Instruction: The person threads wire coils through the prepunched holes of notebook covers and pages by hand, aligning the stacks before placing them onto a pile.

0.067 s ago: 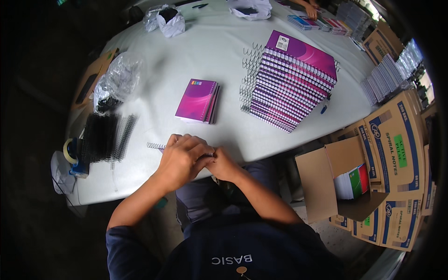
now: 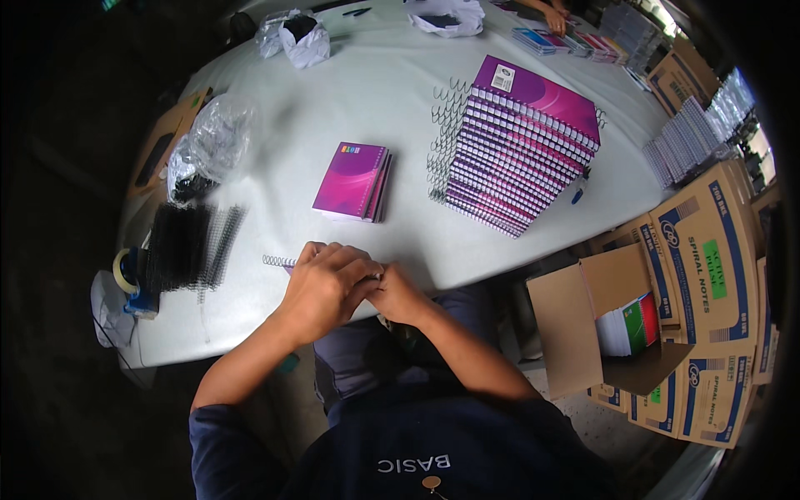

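At the table's near edge my left hand [image 2: 327,279] curls over a small spiral notebook, which it mostly covers. The notebook's wire coil [image 2: 277,260] pokes out to the left of that hand. Close against it, my right hand [image 2: 398,295] has its fingers pinched together at the notebook's right end; what lies between the fingertips is hidden. Just beyond my hands rests a short pile of purple notebooks [image 2: 352,179] with punched edges. A tall stack of purple notebooks [image 2: 525,150] stands to the right, with loose coil ends sticking out on its left side.
Black coils [image 2: 179,246] lie at left beside a tape dispenser [image 2: 129,279] and a clear plastic bag [image 2: 221,137]. White bags [image 2: 307,42] sit at the far side. An open carton [image 2: 567,325] and stacked boxes stand right. Another person's hand [image 2: 556,20] touches notebooks at far right.
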`<state>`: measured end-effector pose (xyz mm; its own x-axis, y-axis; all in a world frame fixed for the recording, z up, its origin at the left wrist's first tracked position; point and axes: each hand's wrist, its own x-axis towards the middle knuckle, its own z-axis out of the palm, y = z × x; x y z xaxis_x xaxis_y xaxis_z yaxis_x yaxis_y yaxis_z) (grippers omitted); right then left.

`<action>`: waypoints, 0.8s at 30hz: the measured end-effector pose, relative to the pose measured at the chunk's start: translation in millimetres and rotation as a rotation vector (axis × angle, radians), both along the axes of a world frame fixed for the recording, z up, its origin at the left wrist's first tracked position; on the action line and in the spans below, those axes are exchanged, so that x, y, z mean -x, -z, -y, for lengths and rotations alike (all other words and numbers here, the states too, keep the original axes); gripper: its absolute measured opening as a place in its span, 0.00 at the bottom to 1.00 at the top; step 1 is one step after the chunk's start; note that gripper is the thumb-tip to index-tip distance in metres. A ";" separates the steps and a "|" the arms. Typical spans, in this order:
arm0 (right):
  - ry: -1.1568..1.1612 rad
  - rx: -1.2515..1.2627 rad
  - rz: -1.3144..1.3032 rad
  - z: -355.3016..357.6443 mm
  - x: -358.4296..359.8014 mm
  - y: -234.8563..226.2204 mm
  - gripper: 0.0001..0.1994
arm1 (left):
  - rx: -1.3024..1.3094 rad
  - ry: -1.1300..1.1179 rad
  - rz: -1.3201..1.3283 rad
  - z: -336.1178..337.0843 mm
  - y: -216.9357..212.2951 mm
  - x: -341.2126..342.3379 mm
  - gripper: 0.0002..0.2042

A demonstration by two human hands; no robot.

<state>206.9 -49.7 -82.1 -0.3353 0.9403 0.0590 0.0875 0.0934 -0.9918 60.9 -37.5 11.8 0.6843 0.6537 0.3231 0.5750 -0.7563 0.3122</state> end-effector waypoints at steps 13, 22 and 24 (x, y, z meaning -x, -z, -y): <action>0.107 -0.208 0.064 14.7 -54.4 -64.4 0.14 | -0.194 0.039 0.214 7.9 -44.9 -56.3 0.09; 0.973 -0.930 -0.171 2.4 -126.0 -176.4 0.27 | 0.516 0.225 1.164 -15.0 -112.0 -141.9 0.26; 1.146 -0.920 -0.054 -16.2 -128.8 -187.5 0.28 | 0.529 0.215 1.389 -26.3 -121.0 -162.1 0.12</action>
<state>335.7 -33.5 105.4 0.5730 0.3099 0.7587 0.5128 0.5867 -0.6268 223.0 -11.2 132.9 0.1348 0.8290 0.5428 -0.5044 -0.4141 0.7576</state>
